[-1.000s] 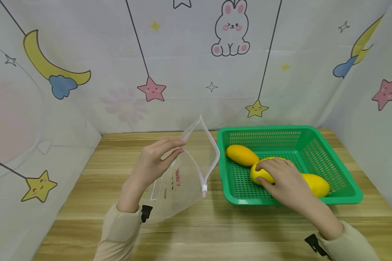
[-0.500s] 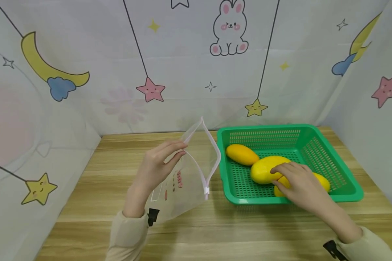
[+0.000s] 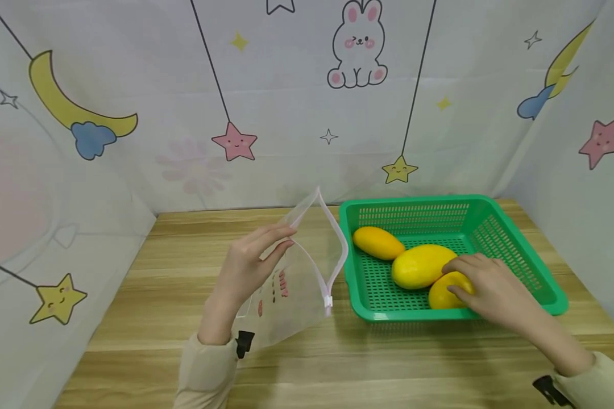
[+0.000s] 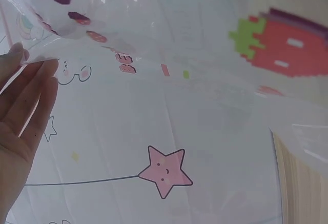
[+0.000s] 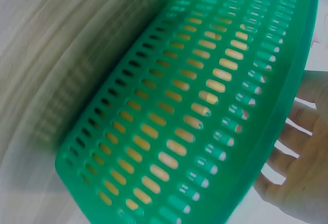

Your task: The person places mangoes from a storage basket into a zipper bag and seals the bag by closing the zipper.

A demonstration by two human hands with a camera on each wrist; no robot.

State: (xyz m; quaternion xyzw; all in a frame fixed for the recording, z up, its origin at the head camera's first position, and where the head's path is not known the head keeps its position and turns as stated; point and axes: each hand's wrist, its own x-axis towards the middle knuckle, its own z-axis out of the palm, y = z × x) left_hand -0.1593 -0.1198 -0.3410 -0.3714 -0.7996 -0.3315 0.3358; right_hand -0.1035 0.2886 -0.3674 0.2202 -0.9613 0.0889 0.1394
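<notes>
My left hand (image 3: 251, 258) pinches the near rim of a clear slider zip bag (image 3: 307, 301) between thumb and fingers. The bag's mouth gapes toward the right, and its white slider (image 3: 328, 301) sits at the lower corner. A strawberry print shows on the bag in the left wrist view. My right hand (image 3: 491, 284) is in the green basket (image 3: 360, 307), thumb and fingers around the right part of the front mango (image 3: 446, 291). A larger yellow mango (image 3: 422, 266) lies just behind it, and an orange-yellow mango (image 3: 378, 242) rests at the basket's left.
The basket stands on a wood-grain table (image 3: 389, 363), close to the bag's right side. A printed cloth backdrop (image 3: 286, 102) encloses the table at the back and both sides.
My right hand has moved right and forward, off the larger mango and across to the right part of the front mango. The left hand and bag have shifted slightly right in view.
</notes>
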